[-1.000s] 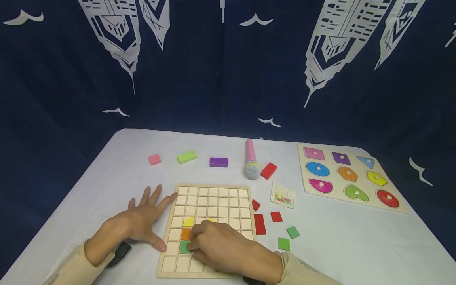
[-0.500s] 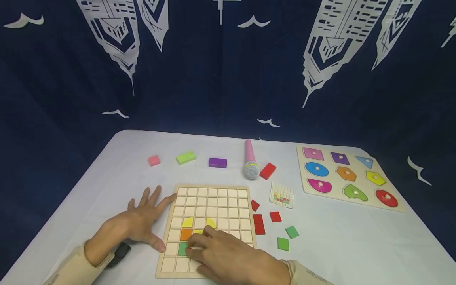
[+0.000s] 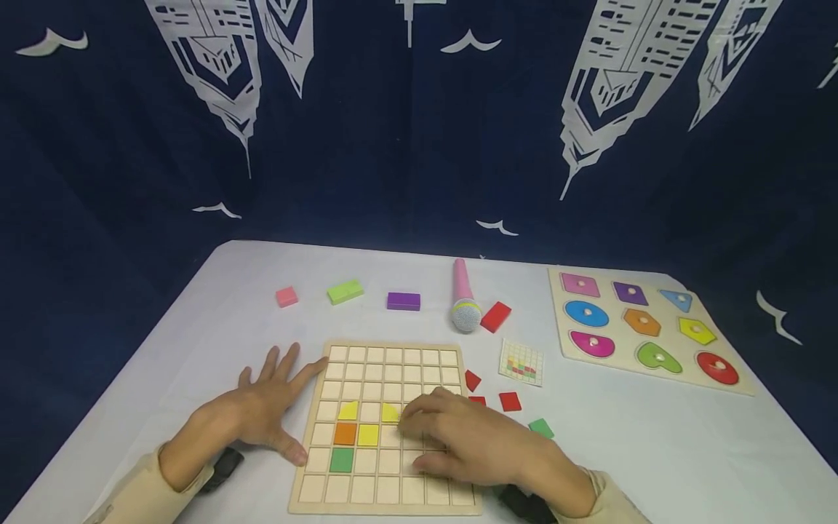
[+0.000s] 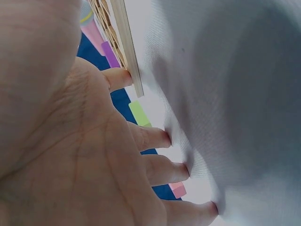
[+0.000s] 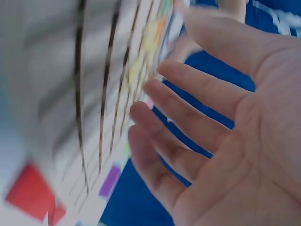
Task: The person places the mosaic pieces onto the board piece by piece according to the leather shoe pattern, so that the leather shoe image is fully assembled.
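On the board point(image 3: 386, 426), your right hand point(image 3: 471, 440) has moved right, released, baring the yellow tile point(image 3: 368, 435); left hand point(image 3: 262, 415) stays flat.

Partly covered by the right hand point(image 3: 474, 440): lower right cells of the grid board point(image 3: 393, 356) and a red tile point(image 3: 478, 400). Blurred in the right wrist view, the board's squares. Too small to read, the pattern card point(image 3: 521, 362).

A grid board point(image 3: 393, 364) lies near the table's point(image 3: 196, 320) front edge, a shape puzzle point(image 3: 644, 327) far right, a toy microphone point(image 3: 463, 297) behind the board.
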`<state>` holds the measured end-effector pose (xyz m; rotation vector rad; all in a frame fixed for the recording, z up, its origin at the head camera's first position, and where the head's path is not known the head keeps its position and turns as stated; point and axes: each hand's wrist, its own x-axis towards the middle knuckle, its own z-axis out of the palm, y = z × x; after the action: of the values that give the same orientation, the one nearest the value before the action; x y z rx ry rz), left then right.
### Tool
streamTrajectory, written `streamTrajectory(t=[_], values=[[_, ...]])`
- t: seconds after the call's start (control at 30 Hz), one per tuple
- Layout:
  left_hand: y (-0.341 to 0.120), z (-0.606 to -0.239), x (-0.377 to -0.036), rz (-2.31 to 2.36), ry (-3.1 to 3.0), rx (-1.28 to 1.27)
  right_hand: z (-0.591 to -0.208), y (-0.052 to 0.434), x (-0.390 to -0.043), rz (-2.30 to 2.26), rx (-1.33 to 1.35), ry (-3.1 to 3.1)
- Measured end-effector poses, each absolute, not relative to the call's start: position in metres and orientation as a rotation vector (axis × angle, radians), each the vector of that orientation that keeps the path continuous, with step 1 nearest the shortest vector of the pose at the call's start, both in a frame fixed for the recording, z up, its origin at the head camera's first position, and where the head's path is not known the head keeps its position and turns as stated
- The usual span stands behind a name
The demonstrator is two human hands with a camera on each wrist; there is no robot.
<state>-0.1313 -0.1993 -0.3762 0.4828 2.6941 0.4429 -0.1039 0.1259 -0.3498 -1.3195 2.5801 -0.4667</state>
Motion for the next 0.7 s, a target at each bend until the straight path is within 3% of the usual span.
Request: streamTrajectory(t=[0.17, 0.37, 0.7], values=[[-0.198, -0.376, -0.132, 0.438, 2.696, 0.494, -0.34, 0.159, -0.129, -0.536, -1.071, 2.627], [-0.199, -0.376, -0.131, 0.451, 2.679, 0.477, -0.346, 0.188, -0.157, -0.683, -0.964, 2.592], [-0.199, -0.376, -0.132, 0.449, 2.67, 0.47, -0.354, 0.194, -0.165, -0.673, -0.754, 2.556]])
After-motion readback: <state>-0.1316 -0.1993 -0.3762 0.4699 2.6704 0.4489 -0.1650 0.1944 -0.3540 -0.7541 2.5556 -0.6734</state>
